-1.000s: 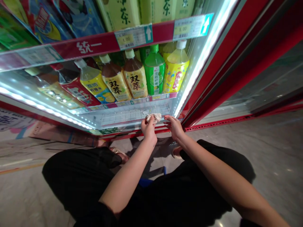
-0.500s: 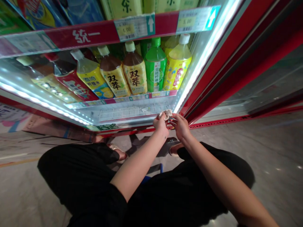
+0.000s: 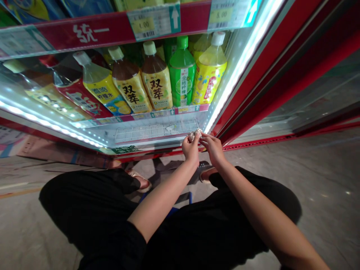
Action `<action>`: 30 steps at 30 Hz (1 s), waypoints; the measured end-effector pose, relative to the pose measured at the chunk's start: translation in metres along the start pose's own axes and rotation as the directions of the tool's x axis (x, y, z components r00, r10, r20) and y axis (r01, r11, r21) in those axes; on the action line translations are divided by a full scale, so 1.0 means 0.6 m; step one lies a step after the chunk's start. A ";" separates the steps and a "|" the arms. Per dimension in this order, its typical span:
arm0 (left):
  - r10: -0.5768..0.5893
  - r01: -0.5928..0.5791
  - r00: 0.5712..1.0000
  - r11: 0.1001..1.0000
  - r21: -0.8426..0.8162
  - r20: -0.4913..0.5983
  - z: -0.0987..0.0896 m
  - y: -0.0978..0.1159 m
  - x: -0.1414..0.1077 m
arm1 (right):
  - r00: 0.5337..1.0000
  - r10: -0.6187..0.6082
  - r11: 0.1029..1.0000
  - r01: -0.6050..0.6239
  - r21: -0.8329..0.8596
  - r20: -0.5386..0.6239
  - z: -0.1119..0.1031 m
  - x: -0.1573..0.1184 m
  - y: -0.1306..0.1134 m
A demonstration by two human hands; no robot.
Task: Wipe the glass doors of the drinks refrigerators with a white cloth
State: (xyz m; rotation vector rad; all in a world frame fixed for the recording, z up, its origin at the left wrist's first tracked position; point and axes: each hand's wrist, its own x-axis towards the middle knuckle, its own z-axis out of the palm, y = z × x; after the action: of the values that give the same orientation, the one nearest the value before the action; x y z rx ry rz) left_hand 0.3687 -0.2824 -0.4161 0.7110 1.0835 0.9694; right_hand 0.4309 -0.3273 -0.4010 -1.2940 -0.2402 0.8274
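A small crumpled white tissue or cloth (image 3: 193, 134) sits between my hands at the lower right front edge of a lit drinks fridge. Closed around it is my left hand (image 3: 191, 147), thumb and fingers pinching it. From the right, my right hand (image 3: 214, 148) meets it with fingertips drawn together on its near side; some fingers are hidden. Just beyond the hands lies the fridge's white wire bottom rack (image 3: 146, 131), with a small pale piece (image 3: 170, 128) on it.
Above the rack, a shelf holds several bottles, among them a green bottle (image 3: 182, 80) and a yellow one (image 3: 211, 78). A higher shelf edge (image 3: 112, 32) carries price labels. The red door frame (image 3: 253, 97) rises at the right. Below are my knees and a tiled floor (image 3: 323, 180).
The tissue looks more bunched and less of it shows, with my fingers closer together on it. The view has shifted slightly, so the shelves appear higher and further left.
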 end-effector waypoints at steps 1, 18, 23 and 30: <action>0.002 -0.002 1.000 1.000 0.007 0.014 -0.002 -0.001 0.002 | 1.000 0.007 1.000 -0.007 -0.012 0.012 -0.002 0.002 -0.003; -0.222 0.222 0.975 0.970 -0.101 0.010 0.070 -0.038 0.020 | 0.954 -0.197 0.980 0.182 -0.084 -0.227 -0.078 0.051 -0.095; -0.261 0.261 0.965 0.961 -0.088 0.011 0.090 -0.051 0.013 | 0.922 -0.268 0.963 0.248 -0.105 -0.280 -0.103 0.063 -0.100; -0.261 0.277 0.952 0.956 -0.093 0.159 0.135 -0.063 0.010 | 0.917 -0.240 0.968 0.250 -0.009 -0.319 -0.122 0.077 -0.086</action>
State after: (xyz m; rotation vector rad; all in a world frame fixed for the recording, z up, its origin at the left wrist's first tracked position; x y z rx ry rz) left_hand 0.4572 -0.2946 -0.4245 0.5156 0.9603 0.7271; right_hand 0.5271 -0.3542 -0.3886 -1.3154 -0.1271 0.3992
